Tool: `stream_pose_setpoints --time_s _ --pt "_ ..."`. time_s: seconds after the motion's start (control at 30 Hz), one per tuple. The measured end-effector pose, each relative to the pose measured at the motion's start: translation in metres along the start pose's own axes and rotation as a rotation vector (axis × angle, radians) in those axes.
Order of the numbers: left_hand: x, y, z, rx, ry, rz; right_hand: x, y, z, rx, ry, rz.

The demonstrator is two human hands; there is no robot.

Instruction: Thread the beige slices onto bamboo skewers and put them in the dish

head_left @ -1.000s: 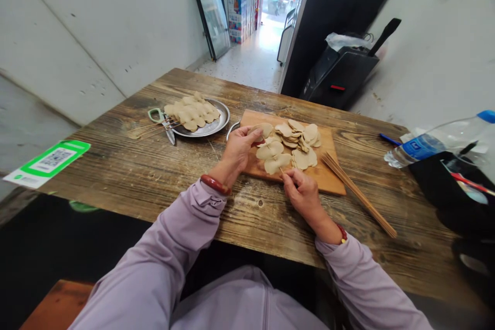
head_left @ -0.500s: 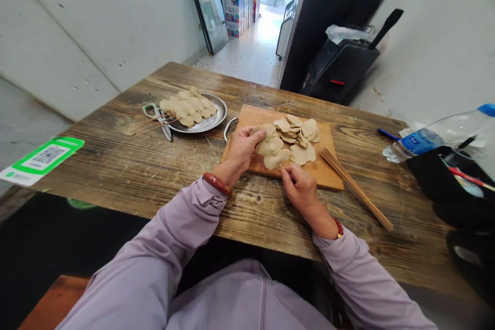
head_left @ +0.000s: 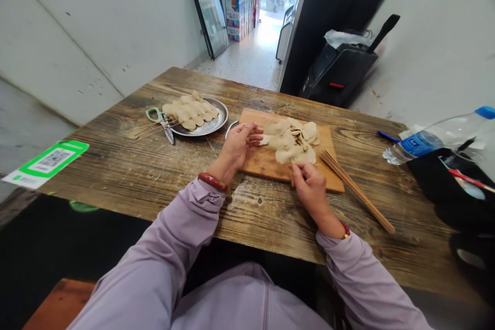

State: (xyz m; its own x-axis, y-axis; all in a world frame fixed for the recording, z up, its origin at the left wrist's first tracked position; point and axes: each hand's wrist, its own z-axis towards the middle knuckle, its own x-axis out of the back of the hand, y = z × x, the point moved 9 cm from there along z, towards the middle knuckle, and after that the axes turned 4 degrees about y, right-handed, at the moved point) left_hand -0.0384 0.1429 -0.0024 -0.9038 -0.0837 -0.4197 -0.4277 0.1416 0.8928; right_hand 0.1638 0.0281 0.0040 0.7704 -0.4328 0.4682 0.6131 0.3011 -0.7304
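Observation:
My right hand (head_left: 311, 185) pinches the near end of a skewer of flat, round beige slices (head_left: 285, 155), which is smeared by motion above the wooden cutting board (head_left: 257, 166). To its left, my left hand (head_left: 240, 145) is open, fingers apart and pointing toward the slices, with a small gap between. Loose beige slices (head_left: 310, 131) are heaped on the board behind the skewer. Right of the heap, a bundle of thin wooden sticks (head_left: 359, 193) lies partly on the board and partly on the table.
On the left, a round metal plate (head_left: 223, 116) bears several filled skewers (head_left: 190, 109), with green-handled scissors (head_left: 167, 131) beside it. A QR-code card (head_left: 50, 162) lies at the left table edge. A large plastic bottle (head_left: 415, 143) and a black holder (head_left: 433, 175) stand at right.
My left hand has let go of the skewered slices and its fingers have spread. My right hand has moved right with the skewer, away from the left hand.

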Motion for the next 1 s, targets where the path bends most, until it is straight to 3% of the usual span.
stream_pose_setpoints --time_s 0.13,0.3,0.4,0.5,0.67,0.8,1.0 --pt "0.012 0.015 0.013 -0.216 0.053 0.294 0.026 0.017 0.012 -0.167 0.123 0.105" --pt "0.001 0.019 0.019 -0.512 0.009 1.015 0.037 0.018 0.019 -0.192 0.163 0.176" --pt "-0.007 0.014 0.016 -0.604 -0.024 1.372 0.037 0.017 0.021 -0.189 0.165 0.175" --pt "-0.011 0.009 0.012 -0.631 -0.031 1.548 0.036 0.017 0.021 -0.191 0.174 0.183" --pt "-0.012 0.006 0.013 -0.587 -0.044 1.554 0.037 0.016 0.022 -0.184 0.180 0.191" --pt "-0.015 0.004 0.012 -0.632 -0.081 1.508 0.036 0.016 0.022 -0.191 0.172 0.196" --pt "-0.011 0.004 0.015 -0.545 -0.076 1.147 0.039 0.019 0.023 -0.223 0.183 0.173"
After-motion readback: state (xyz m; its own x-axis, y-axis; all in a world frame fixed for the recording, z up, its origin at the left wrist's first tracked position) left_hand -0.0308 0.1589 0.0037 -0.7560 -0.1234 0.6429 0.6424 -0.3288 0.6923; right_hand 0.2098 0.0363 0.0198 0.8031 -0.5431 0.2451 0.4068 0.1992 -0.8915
